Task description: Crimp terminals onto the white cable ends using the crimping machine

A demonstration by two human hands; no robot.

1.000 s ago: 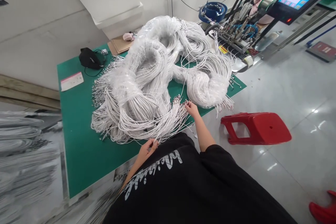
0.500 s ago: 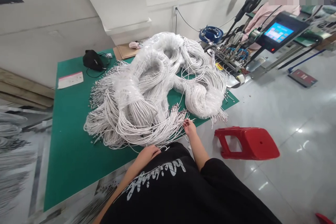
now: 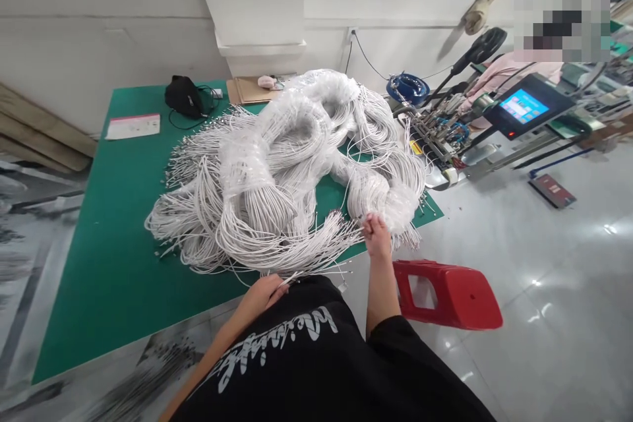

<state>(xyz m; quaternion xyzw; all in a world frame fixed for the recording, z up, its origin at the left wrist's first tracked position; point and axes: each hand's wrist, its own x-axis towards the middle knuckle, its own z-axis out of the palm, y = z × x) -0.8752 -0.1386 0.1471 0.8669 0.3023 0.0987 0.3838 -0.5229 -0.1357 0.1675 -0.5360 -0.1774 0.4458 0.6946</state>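
A large heap of white cables [image 3: 277, 237] with small dark tips covers much of the green table [image 3: 113, 290]. Clear plastic wrap [image 3: 242, 161] binds several of its bundles. At the table's front edge, my left hand [image 3: 267, 291] is closed on a few white cables that run out to the right past my shirt. Over the right end of the near bundle, my right hand [image 3: 376, 234] is closed in a fist around cable ends. Just beyond it lies a wrapped, curled bundle [image 3: 376, 194].
A red stool [image 3: 455, 293] stands to the right of my right arm. Beyond the table's right end is a machine with a lit screen [image 3: 524, 105], where a person in pink sits. A black pouch [image 3: 184, 97], a paper slip [image 3: 132, 126] and cardboard [image 3: 250, 90] lie at the back.
My right hand has moved right and away from me, drawing cable ends along. My left hand now shows cables in its grasp. The camera view has tilted upward.
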